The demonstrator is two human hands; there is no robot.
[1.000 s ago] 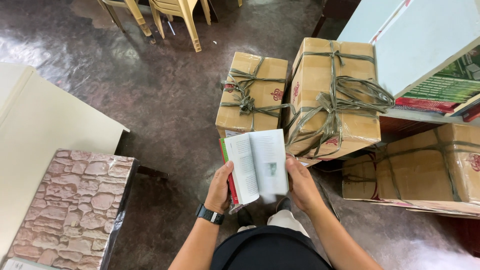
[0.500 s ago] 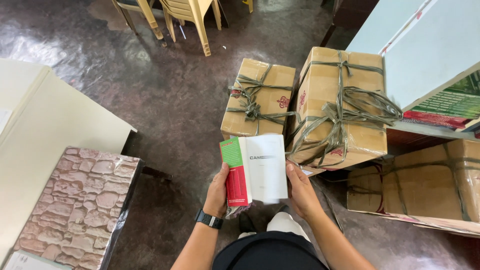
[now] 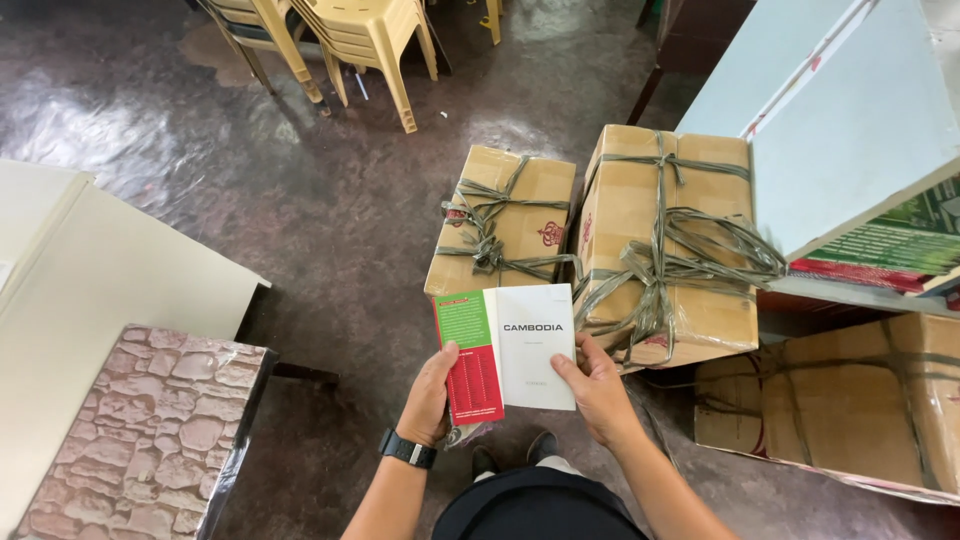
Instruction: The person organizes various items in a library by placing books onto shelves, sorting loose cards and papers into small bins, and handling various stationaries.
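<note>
Dark glossy floor [image 3: 330, 220] lies below 2 tied cardboard boxes [image 3: 665, 240]. Our left hand [image 3: 430, 400] and right hand [image 3: 598, 390] grip the open booklet [image 3: 510, 350], fingers closed on its lower edges; we'd best keep it level.

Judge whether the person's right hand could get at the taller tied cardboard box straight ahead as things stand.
Probably yes. The right hand lies just in front of the taller tied box, with nothing between them. But its thumb rests on the open book, also held by the left hand, so it must let go first.
</note>
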